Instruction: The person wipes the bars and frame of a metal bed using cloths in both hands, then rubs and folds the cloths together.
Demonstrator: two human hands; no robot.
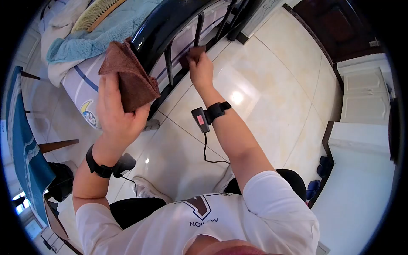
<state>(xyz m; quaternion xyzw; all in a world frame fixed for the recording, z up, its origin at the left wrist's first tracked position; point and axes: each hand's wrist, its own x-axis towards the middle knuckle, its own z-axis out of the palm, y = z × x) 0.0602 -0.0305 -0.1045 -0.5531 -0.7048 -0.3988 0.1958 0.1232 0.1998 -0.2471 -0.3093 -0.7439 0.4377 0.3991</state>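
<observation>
Across the right and middle of the scene spreads the pale floor [272, 76], with the bed [80, 80] at the far left. Along the bed's right side, a glossy black frame [159, 29] arches toward the far edge, with thin uprights under its curve. On the bed lies a blue blanket [102, 40], with a brush [102, 17] on top of it. The step in hand looks like wiping down the frame, at one bar [199, 29] in particular. I judge that the next move calls for a firm pinch, sliding along the bar without letting the fabric bunch up. The left hand [117, 121] is nearer, fingers behind and thumb in front, gripping a folded cloth [131, 76]; that brown bundle sits beyond the palm, beside the frame's near end, though whether they touch I cannot tell. Farther off and to the right, the right hand [202, 72] is closed narrowly on a second cloth [196, 52], smaller in view, at the bar's lower part. Its fingers mostly hide how far the fabric wraps around.
</observation>
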